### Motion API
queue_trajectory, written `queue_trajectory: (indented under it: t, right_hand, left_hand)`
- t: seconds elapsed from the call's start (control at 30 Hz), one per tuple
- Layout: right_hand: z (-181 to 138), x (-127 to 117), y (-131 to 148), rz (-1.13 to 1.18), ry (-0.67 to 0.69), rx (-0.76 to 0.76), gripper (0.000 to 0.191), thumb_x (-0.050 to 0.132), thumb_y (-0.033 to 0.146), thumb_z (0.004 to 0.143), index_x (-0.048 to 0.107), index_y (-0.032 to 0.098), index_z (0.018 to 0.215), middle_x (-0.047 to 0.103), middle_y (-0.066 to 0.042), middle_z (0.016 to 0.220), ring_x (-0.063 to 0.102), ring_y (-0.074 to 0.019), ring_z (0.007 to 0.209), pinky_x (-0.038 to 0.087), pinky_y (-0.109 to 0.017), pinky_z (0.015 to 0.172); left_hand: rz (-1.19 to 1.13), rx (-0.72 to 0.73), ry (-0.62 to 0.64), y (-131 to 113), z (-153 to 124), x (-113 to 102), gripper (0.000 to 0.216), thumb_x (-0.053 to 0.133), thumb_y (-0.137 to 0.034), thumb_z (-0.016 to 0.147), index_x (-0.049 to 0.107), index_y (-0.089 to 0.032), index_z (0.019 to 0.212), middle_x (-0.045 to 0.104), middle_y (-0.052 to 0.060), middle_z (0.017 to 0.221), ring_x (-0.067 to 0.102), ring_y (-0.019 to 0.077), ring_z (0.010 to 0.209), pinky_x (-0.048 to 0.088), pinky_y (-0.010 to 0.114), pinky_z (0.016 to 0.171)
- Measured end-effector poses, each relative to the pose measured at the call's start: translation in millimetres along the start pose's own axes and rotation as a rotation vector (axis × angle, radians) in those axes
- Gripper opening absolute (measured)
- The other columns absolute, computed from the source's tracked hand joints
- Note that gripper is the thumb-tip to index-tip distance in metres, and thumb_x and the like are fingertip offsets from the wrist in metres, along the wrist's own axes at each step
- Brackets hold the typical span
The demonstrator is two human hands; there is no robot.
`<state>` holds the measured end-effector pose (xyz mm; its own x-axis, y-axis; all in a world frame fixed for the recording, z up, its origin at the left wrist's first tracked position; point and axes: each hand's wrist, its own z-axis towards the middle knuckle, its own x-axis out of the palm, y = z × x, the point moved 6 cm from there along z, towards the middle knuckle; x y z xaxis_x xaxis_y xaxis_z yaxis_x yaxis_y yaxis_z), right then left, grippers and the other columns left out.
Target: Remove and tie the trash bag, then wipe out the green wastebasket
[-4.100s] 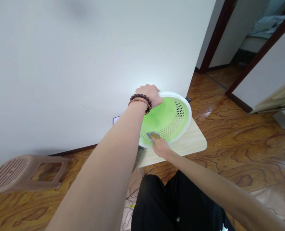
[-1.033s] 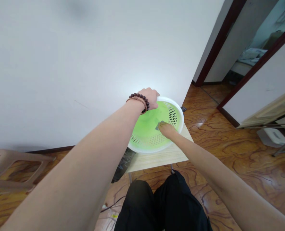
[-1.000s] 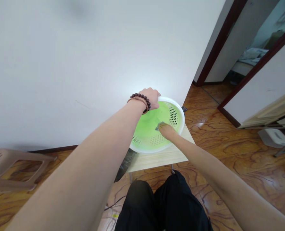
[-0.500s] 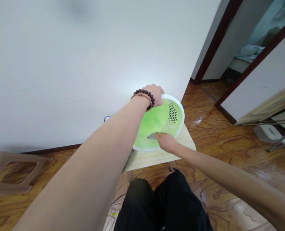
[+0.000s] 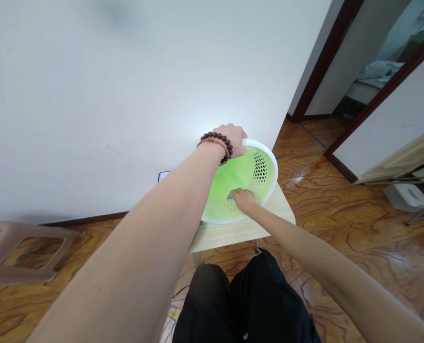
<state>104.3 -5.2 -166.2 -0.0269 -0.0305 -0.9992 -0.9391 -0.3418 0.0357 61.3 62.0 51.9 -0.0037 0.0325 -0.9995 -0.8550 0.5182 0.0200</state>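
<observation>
A round green drain basket [image 5: 233,174] with a white rim and rows of holes stands tilted on a small wooden-topped table [image 5: 233,232]. My left hand [image 5: 234,139], with a beaded bracelet at the wrist, grips the basket's far rim; its fingertips are partly hidden. Inside the basket, low and toward me, is my right hand [image 5: 246,200]. Its fingers are closed on a small greyish cloth [image 5: 229,196] against the green inner wall. Most of the cloth is covered by the fingers. My left forearm hides the basket's left side.
A white wall [image 5: 126,85] rises right behind the table. A phone [image 5: 163,175] shows beside my left forearm. At the left stands a beige plastic stool [image 5: 36,233]. A white box [image 5: 405,197] sits on the wooden floor at the right, below a doorway.
My right hand has moved slightly up and inward within the basket, taking the cloth along its wall. My left hand keeps its hold on the rim.
</observation>
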Motion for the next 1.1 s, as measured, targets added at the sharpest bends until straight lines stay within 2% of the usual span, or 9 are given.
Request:
queue_trajectory:
  t: [0.13,0.27,0.37,0.5,0.6,0.73,0.87,0.97,1.1]
  right_hand:
    - [-36.7,2.4,33.8,0.099,-0.001,-0.081,0.040,0.029,0.010,0.088,0.048,0.015,0.123,0.061,-0.013,0.111,0.061,-0.0213,0.092,0.045,-0.031,0.076]
    - [-53.9,1.3,36.4,0.173,0.081,-0.126,0.042,0.031,0.010,0.086,0.044,0.017,0.125,0.064,-0.012,0.105,0.062,-0.0226,0.088,0.044,-0.033,0.075]
    - [-45.9,-3.0,19.8,0.237,0.108,-0.039,0.045,0.037,0.006,0.080,0.043,0.016,0.123,0.065,-0.010,0.092,0.062,-0.0221,0.080,0.043,-0.031,0.070]
    - [-31.6,-17.1,-3.3,0.392,-0.124,0.077,0.029,0.043,0.008,0.075,0.051,0.014,0.103,0.058,-0.010,0.101,0.057,-0.0182,0.086,0.042,-0.028,0.076]
    - [-29.1,-17.1,-7.2,0.468,-0.171,0.089,0.017,0.041,0.012,0.080,0.054,0.016,0.092,0.055,-0.008,0.098,0.055,-0.0162,0.087,0.040,-0.027,0.080]
    - [-33.3,-9.3,5.2,0.409,-0.088,0.081,0.019,0.034,0.020,0.088,0.051,0.016,0.095,0.053,-0.009,0.097,0.055,-0.0178,0.085,0.041,-0.029,0.077]
    - [-28.3,-9.0,14.0,0.356,-0.060,0.047,0.023,0.046,0.017,0.079,0.044,0.015,0.101,0.054,-0.010,0.100,0.055,-0.0202,0.086,0.042,-0.030,0.071]
    - [-9.8,-21.0,-2.0,0.418,-0.133,0.117,0.031,0.046,0.008,0.074,0.041,0.016,0.103,0.057,-0.008,0.094,0.055,-0.0188,0.083,0.040,-0.027,0.067]
    - [19.2,-45.9,-34.4,0.481,-0.273,0.236,0.025,0.053,0.022,0.078,0.044,0.016,0.101,0.060,-0.007,0.089,0.055,-0.0186,0.079,0.039,-0.027,0.066]
  left_hand:
    - [0.015,0.008,0.008,-0.3,-0.2,0.1,0.035,0.056,-0.033,0.063,0.069,-0.025,0.095,0.064,0.008,0.089,0.059,0.0226,0.084,0.044,0.031,0.067]
    - [0.026,0.007,0.007,-0.4,0.7,0.3,0.035,0.055,-0.033,0.063,0.069,-0.024,0.094,0.064,0.008,0.088,0.059,0.0224,0.083,0.044,0.031,0.067]
    - [0.010,0.016,0.010,-1.2,1.0,-0.1,0.038,0.055,-0.034,0.063,0.068,-0.026,0.097,0.064,0.008,0.089,0.059,0.0228,0.084,0.044,0.031,0.069]
    - [0.011,0.016,0.017,-1.5,0.2,-1.0,0.037,0.055,-0.035,0.063,0.069,-0.025,0.096,0.064,0.008,0.090,0.059,0.0231,0.085,0.045,0.031,0.069]
    - [0.017,-0.002,0.020,-0.3,-0.5,-1.1,0.037,0.055,-0.034,0.063,0.069,-0.024,0.096,0.064,0.008,0.091,0.059,0.0229,0.086,0.045,0.031,0.070]
    - [0.004,-0.015,0.030,1.1,-0.7,-0.4,0.037,0.056,-0.033,0.063,0.069,-0.025,0.096,0.064,0.008,0.088,0.059,0.0224,0.086,0.044,0.030,0.070]
    - [-0.012,-0.004,0.017,0.4,-0.3,-1.6,0.035,0.057,-0.032,0.063,0.069,-0.026,0.095,0.064,0.008,0.088,0.059,0.0228,0.084,0.044,0.031,0.068]
    - [-0.007,-0.015,0.020,0.4,-0.5,-2.1,0.035,0.057,-0.032,0.063,0.069,-0.026,0.095,0.065,0.007,0.088,0.059,0.0221,0.083,0.045,0.030,0.067]
    - [-0.003,-0.025,0.034,0.4,-1.7,-1.7,0.037,0.057,-0.033,0.063,0.069,-0.026,0.097,0.065,0.007,0.090,0.059,0.0225,0.084,0.045,0.030,0.068]
